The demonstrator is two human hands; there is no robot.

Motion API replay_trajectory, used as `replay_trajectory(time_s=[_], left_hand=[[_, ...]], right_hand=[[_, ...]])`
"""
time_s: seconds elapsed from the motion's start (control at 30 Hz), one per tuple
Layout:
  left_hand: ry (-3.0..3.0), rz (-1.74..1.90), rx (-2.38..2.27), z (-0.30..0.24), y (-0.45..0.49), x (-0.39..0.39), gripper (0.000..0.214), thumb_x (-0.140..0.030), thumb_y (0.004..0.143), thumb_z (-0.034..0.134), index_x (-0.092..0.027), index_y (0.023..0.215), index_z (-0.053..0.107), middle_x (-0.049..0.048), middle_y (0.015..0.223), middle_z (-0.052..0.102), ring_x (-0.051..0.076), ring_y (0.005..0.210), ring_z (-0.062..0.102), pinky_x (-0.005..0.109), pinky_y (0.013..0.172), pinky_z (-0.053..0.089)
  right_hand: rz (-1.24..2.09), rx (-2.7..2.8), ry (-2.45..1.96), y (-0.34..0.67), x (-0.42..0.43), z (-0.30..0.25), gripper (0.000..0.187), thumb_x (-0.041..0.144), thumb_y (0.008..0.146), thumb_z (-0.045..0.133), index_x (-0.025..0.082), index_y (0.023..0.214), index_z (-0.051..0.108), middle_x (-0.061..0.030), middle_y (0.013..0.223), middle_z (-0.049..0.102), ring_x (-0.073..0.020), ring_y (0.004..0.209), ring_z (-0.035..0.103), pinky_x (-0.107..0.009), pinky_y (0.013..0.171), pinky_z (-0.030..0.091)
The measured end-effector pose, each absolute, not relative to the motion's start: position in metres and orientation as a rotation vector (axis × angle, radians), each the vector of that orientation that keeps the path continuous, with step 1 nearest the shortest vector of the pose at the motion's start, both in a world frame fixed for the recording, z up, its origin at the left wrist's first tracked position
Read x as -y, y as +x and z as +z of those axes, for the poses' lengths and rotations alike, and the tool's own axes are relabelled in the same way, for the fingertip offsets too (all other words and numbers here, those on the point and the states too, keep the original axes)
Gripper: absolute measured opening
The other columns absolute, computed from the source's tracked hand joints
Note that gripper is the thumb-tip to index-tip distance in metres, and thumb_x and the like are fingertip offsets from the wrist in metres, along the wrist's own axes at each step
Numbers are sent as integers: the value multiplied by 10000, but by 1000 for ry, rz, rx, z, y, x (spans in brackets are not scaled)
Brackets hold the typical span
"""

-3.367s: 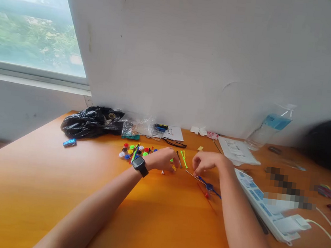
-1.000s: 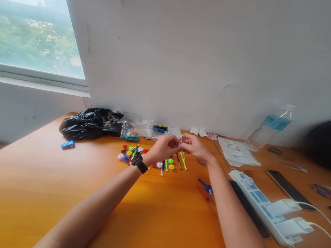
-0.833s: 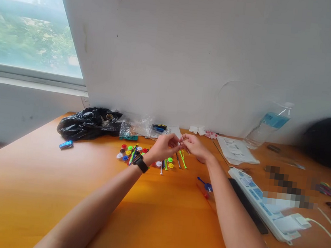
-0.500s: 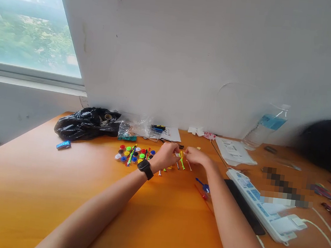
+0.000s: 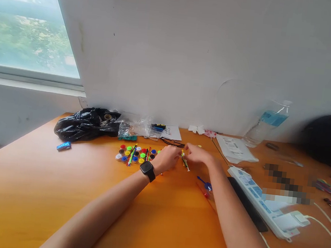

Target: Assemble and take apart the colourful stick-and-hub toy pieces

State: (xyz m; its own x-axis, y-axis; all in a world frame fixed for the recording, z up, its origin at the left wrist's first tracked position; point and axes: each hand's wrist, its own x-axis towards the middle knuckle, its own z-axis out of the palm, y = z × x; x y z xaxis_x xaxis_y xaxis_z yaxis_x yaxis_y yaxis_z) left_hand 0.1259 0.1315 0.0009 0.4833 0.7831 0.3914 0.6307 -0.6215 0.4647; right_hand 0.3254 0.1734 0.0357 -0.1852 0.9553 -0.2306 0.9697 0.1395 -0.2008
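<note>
My left hand (image 5: pixel 168 158), with a black watch (image 5: pixel 147 170) on its wrist, is curled closed beside a small bunch of thin coloured plastic sticks (image 5: pixel 185 163). What its fingertips hold is hidden. From the other side, my right hand (image 5: pixel 197 155) pinches at the upper end of these sticks, which are white, yellow-green and dark. Left of my hands stand rows of small round pots with coloured lids (image 5: pixel 128 153). More thin coloured sticks (image 5: pixel 132 155) lie across the pots. My left hand covers part of the rows.
Near my right forearm lie a blue stick-like piece (image 5: pixel 206 184) and a red one (image 5: pixel 206 194). Further right are a dark flat object (image 5: pixel 248 205) and a white power strip (image 5: pixel 264 205). A black plastic bag (image 5: pixel 84 124), clear wrapping (image 5: pixel 137 125) and a bottle (image 5: pixel 265 125) stand along the wall.
The sticks between my hands, spread apart before, now lie close together in one bunch. My left hand has moved slightly right and down, and my right hand has shifted a little.
</note>
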Motion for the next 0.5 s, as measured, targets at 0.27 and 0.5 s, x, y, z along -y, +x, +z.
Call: replay_trajectory(time_s=[0.27, 0.5], left_hand=[[2684, 800, -860, 22, 140, -108, 281, -168, 946, 596, -180, 1193, 729, 111, 1122, 748, 271, 1059, 670, 344, 945, 504], [2863, 666, -652, -1, 182, -60, 315, -388, 1080, 494, -285, 1330, 656, 97, 1200, 691, 281, 1064, 611, 426, 969, 473]], right_hand=[[-893, -2252, 1944, 366, -171, 69, 180, 178, 866, 589, 193, 1035, 651, -51, 870, 758, -168, 712, 692, -260, 665, 483], [-971, -2318, 1989, 366, -167, 72, 232, 231, 884, 605, 210, 1110, 655, -48, 858, 755, -166, 699, 680, -249, 654, 499]])
